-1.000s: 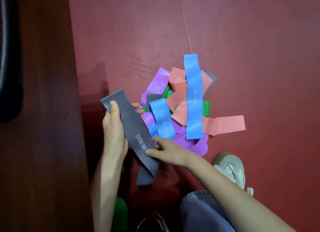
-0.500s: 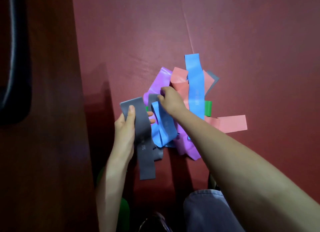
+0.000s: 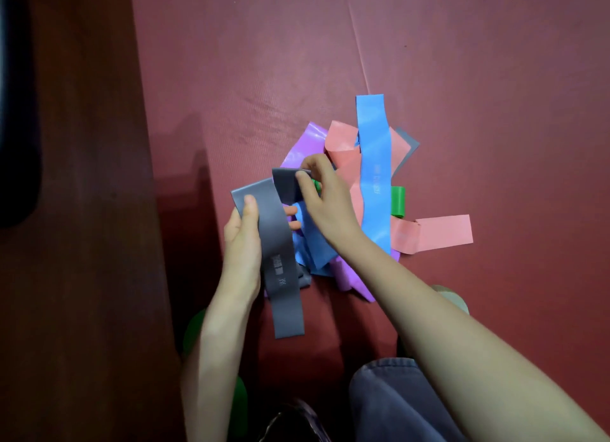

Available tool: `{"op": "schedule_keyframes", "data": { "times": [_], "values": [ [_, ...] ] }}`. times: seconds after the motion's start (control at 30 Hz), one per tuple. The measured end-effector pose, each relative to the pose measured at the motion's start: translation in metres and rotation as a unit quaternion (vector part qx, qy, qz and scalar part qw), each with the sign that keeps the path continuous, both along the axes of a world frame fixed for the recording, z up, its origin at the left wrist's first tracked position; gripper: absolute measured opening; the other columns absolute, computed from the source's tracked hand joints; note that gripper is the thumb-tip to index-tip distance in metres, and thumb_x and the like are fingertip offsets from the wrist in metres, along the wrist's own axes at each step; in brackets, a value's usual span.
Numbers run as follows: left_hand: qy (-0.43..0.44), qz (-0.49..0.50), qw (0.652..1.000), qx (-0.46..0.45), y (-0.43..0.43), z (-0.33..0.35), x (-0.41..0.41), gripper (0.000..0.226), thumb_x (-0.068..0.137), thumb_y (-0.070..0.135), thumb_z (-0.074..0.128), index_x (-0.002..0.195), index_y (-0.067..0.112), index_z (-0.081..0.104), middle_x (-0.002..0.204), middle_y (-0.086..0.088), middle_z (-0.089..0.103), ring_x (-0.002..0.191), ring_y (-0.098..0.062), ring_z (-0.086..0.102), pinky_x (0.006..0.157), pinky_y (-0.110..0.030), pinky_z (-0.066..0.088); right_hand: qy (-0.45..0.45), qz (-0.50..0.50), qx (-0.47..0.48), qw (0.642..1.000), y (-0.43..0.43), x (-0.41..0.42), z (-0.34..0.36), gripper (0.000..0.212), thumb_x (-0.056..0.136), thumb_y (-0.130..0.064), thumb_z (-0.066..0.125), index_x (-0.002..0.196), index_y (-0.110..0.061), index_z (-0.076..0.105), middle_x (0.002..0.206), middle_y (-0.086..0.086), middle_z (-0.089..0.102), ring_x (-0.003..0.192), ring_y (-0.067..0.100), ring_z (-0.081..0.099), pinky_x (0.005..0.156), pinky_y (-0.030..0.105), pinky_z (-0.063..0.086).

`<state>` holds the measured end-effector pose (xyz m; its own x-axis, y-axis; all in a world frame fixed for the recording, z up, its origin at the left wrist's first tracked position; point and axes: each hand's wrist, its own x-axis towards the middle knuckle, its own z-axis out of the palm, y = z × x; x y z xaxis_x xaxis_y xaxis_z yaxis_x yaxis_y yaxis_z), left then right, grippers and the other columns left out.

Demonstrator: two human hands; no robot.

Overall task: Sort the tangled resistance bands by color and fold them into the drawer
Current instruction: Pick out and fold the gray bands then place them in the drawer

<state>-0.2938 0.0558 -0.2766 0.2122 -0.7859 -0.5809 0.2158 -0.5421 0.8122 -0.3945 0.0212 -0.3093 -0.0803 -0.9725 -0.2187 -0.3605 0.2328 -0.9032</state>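
Left hand [image 3: 242,246]: thumb clamped on the face of a grey band [image 3: 280,270], fingers curled behind it, free end hanging loose below the hand. Right hand [image 3: 326,204]: thumb and forefinger pinched on the end of a second grey band [image 3: 288,184], which overlaps the top of the first. Its other end is buried, can't tell how far it runs. Under and right of the hands is the pile: long blue band [image 3: 374,177] on top, salmon bands [image 3: 439,232] sticking out right, purple band [image 3: 308,141] at the far left, green band [image 3: 397,201] peeking out, shorter blue band [image 3: 312,243] under the right wrist, another grey corner [image 3: 408,144] at the far side. Pile sits on the red floor mat [image 3: 231,78], nearer its left edge, beside a dark wood panel [image 3: 82,210]. No drawer in view. My read: collecting greys, early in the sort, nothing folded. Next: draw the second grey out without dragging the pile, stack it on the first, then go for the grey corner. Likely risk: rubber grips rubber, so neighbours ride along.
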Motion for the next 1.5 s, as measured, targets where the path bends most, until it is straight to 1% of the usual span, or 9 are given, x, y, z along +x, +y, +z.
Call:
{"op": "schedule_keyframes", "data": {
  "times": [0.17,0.33,0.57,0.73,0.83,0.93,1.03,1.37,1.5],
  "values": [
    [-0.05,0.056,0.997,-0.011,-0.003,-0.004,0.005,0.032,0.099,0.026,0.031,0.078,0.017,0.054,0.052,0.008,0.068,0.044,-0.004,0.062,0.048,-0.017,0.052,-0.097,-0.035,-0.02,0.994,0.009,-0.005,0.027,0.021,0.084,-0.015,0.048,0.073,-0.034,0.043,0.064,-0.016,0.049,0.06,-0.003,0.045,0.062,0.013,0.036],
    [-0.072,0.08,0.994,-0.016,-0.005,-0.009,0.01,0.028,0.098,0.023,0.035,0.075,0.021,0.051,0.059,0.007,0.062,0.043,0.005,0.056,0.049,-0.012,0.046,-0.03,0.115,0.015,0.993,0.017,-0.015,0.051,0.012,0.081,-0.018,0.053,0.077,-0.029,0.052,0.063,-0.012,0.055,0.06,-0.001,0.049,0.065,0.017,0.04],
    [0.091,0.024,0.995,0.028,-0.016,-0.007,0.0,0.015,0.076,0.018,0.057,0.078,0.007,0.066,0.045,0.003,0.065,0.041,-0.004,0.061,0.043,-0.013,0.048,-0.166,0.044,0.074,0.982,0.012,0.008,0.058,0.03,0.085,-0.004,0.055,0.066,-0.027,0.05,0.041,-0.015,0.05,0.045,-0.005,0.044,0.052,0.009,0.032],
    [-0.013,-0.045,0.999,0.022,-0.006,-0.011,-0.004,0.038,0.097,0.025,0.034,0.122,0.004,0.052,0.109,-0.01,0.064,0.097,-0.02,0.061,0.09,-0.031,0.049,-0.166,-0.052,0.04,0.984,0.011,0.016,0.049,0.03,0.087,-0.004,0.053,0.069,-0.028,0.047,0.049,-0.013,0.045,0.046,-0.003,0.042,0.051,0.011,0.03],
    [-0.008,-0.031,0.999,0.026,-0.008,-0.011,-0.006,0.032,0.1,0.019,0.029,0.109,0.008,0.058,0.088,0.0,0.065,0.072,-0.006,0.064,0.071,-0.017,0.05,-0.148,-0.065,0.025,0.986,0.013,0.019,0.047,0.024,0.086,-0.01,0.051,0.072,-0.029,0.046,0.055,-0.01,0.045,0.052,0.0,0.041,0.056,0.017,0.032],
    [0.009,-0.019,0.999,0.024,-0.006,-0.005,-0.009,0.035,0.1,0.024,0.026,0.098,0.014,0.06,0.08,0.005,0.065,0.06,0.001,0.062,0.064,-0.014,0.049,-0.122,-0.069,0.02,0.99,0.017,0.024,0.044,0.019,0.085,-0.015,0.049,0.077,-0.03,0.041,0.058,0.015,0.046,0.057,0.014,0.043,0.058,0.032,0.035],
    [0.11,-0.018,0.993,0.027,-0.004,0.003,-0.013,0.049,0.098,0.036,0.019,0.078,0.016,0.058,0.058,0.008,0.069,0.054,0.001,0.064,0.055,-0.011,0.051,-0.091,-0.078,-0.001,0.993,0.018,0.025,0.043,0.019,0.085,-0.016,0.049,0.086,-0.03,0.036,0.063,0.03,0.045,0.059,0.031,0.042,0.059,0.038,0.037],
    [-0.008,0.01,0.999,-0.033,-0.003,0.0,-0.003,0.022,0.097,0.015,0.036,0.088,0.019,0.056,0.075,0.007,0.067,0.059,0.005,0.063,0.06,-0.009,0.05,-0.193,-0.035,0.138,0.971,0.018,0.013,0.04,0.014,0.088,-0.021,0.055,0.084,-0.021,0.041,0.054,-0.005,0.042,0.042,-0.002,0.039,0.05,0.015,0.03],
    [-0.01,0.018,0.998,-0.053,-0.01,0.009,-0.001,0.025,0.098,0.018,0.034,0.095,0.012,0.058,0.08,0.005,0.07,0.073,-0.008,0.065,0.076,-0.026,0.053,-0.221,0.068,0.14,0.963,0.034,0.004,0.029,0.009,0.083,-0.022,0.059,0.086,-0.013,0.059,0.073,0.0,0.066,0.069,-0.001,0.054,0.068,0.022,0.044]
  ]
}}
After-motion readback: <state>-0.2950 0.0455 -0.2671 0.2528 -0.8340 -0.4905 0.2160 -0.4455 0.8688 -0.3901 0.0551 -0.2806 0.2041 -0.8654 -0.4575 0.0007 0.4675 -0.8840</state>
